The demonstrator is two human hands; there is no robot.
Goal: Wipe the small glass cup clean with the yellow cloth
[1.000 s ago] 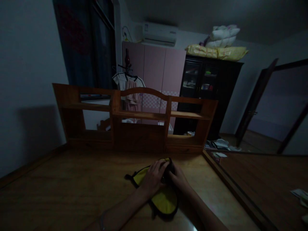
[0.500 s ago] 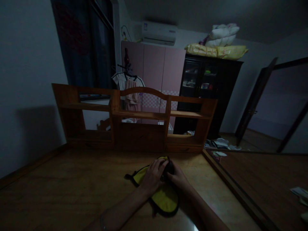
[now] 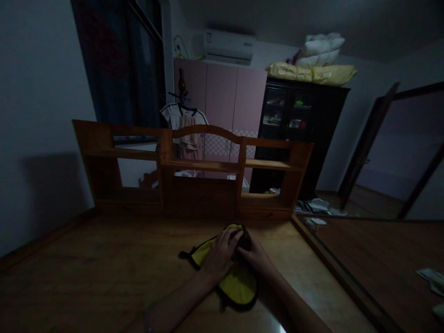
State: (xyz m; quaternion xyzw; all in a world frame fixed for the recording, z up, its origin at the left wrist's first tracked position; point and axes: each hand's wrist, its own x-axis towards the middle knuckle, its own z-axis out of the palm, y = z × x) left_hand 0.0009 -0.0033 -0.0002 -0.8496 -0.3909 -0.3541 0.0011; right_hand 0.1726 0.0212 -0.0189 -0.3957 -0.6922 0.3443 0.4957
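A yellow pouch with black edging (image 3: 239, 290) lies spread out on the wooden surface in the lower middle. Across its upper part rests my left hand (image 3: 220, 252), fingers curled toward a black object (image 3: 244, 241) at the pouch's upper end. My right hand (image 3: 256, 253) grips that same object from the right, thumb pointing inward. Between the fingers only part of it shows, and dim light hides what kind it is. A black tab (image 3: 185, 255) sticks out at the pouch's left corner.
A wooden shelf unit (image 3: 201, 165) stands along the far edge of the wooden surface (image 3: 114, 268). A raised wooden rail (image 3: 333, 263) runs down the right side. Beyond are a pink wardrobe (image 3: 220, 97), a dark cabinet (image 3: 322, 111) and hanging clothes (image 3: 189, 129).
Both hands stay at the black object with barely any movement. The pouch keeps its place, and the whole view shifts very slightly.
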